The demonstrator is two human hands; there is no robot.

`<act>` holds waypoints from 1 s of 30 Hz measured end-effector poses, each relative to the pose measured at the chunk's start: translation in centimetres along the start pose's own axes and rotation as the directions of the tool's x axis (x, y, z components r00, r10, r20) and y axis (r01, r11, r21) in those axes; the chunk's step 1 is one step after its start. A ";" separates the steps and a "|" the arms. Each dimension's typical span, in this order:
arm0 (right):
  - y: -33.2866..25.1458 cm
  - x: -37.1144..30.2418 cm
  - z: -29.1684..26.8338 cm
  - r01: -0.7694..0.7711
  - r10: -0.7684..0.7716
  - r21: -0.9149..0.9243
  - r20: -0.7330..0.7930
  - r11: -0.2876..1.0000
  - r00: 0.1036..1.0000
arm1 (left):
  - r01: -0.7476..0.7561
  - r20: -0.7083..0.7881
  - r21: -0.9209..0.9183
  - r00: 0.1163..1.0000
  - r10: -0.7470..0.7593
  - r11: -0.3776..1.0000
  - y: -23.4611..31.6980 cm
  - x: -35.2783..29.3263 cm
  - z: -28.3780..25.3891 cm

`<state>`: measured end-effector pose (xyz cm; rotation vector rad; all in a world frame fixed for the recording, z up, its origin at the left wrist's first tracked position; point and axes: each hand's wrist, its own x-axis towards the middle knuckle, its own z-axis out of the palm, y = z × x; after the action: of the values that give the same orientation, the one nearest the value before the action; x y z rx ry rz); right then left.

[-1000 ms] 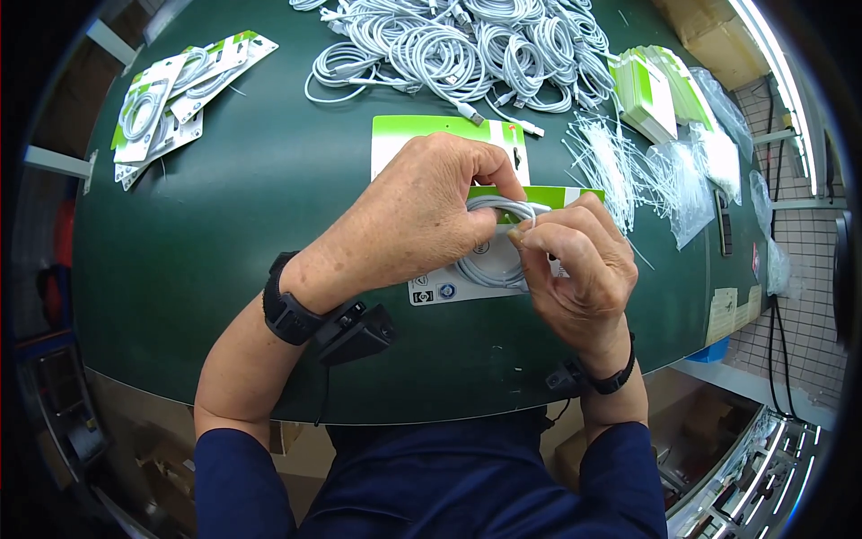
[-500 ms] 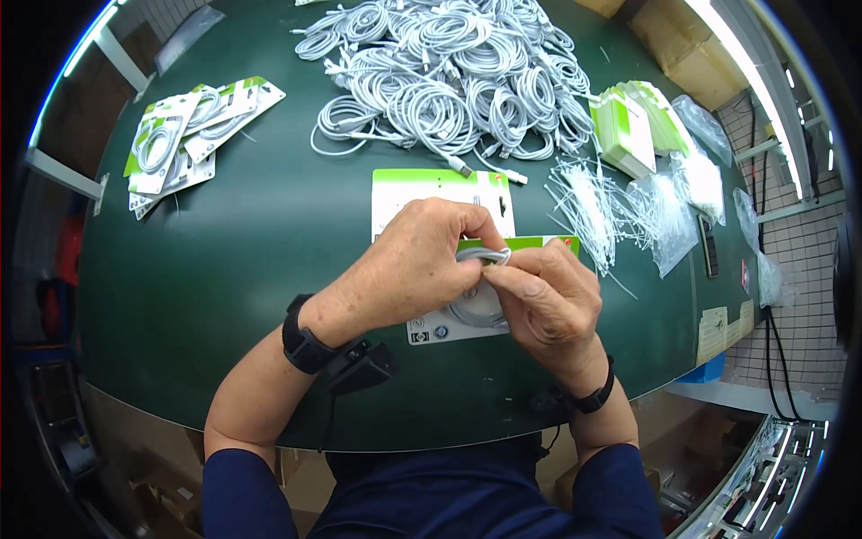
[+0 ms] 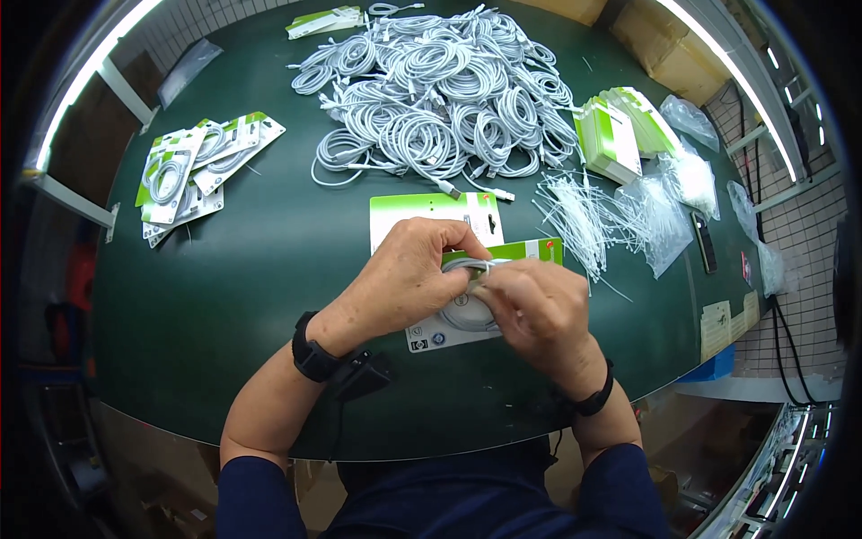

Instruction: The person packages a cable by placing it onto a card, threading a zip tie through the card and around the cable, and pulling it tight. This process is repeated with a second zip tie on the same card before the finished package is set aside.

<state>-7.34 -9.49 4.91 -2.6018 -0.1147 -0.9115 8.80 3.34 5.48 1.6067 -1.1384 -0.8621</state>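
Observation:
Over the middle of the table, my left hand (image 3: 417, 269) pinches a grey-white coiled cable (image 3: 467, 316) between thumb and forefinger. The coil lies against a green-and-white packaging card (image 3: 530, 251). A thin white tie (image 3: 488, 267) shows at the top of the coil, between my hands. My right hand (image 3: 543, 305) is closed beside it, its fingers curled together and slightly blurred; what they pinch is hidden. Just beyond lies another green-and-white card (image 3: 431, 208), partly covered by my left hand.
A big heap of coiled cables (image 3: 440, 90) fills the far middle. Finished-looking cards with cables (image 3: 180, 175) lie at left. To the right are stacked cards (image 3: 611, 139), loose white cable ties (image 3: 579, 225), clear plastic bags (image 3: 660, 234) and a dark phone-like object (image 3: 705, 242).
My right hand has turned and shifted slightly left, its fingers curling inward by the tie. My left hand keeps its pinch on the coil. The whole view has tilted a little.

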 end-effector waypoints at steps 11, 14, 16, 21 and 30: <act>8.6 -1.2 -2.6 -0.585 0.776 0.715 0.094 0.384 0.624 | -0.169 -0.049 0.044 0.984 0.171 0.985 0.4 -0.1 0.5; 6.9 -0.6 -1.5 -0.724 0.605 0.685 0.543 0.081 0.582 | -0.173 -0.030 0.101 0.984 0.176 0.980 1.6 -0.6 0.5; 6.0 -1.4 -1.2 -0.767 0.433 0.641 0.699 -0.026 0.569 | -0.174 -0.016 0.131 0.984 0.178 0.976 1.9 -0.8 0.7; 5.5 -3.3 0.7 -0.624 0.330 0.767 0.633 -0.148 0.700 | -0.269 -0.010 0.139 0.962 0.273 0.953 2.0 -0.8 1.1; 6.2 -2.1 1.5 -0.680 0.139 0.697 0.714 -0.227 0.686 | -0.313 0.005 0.228 0.947 0.320 0.922 2.1 -0.8 1.6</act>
<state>-6.85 -14.57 0.48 -1.0266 0.0674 0.1692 6.49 3.41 7.05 1.5508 -1.4674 -0.5068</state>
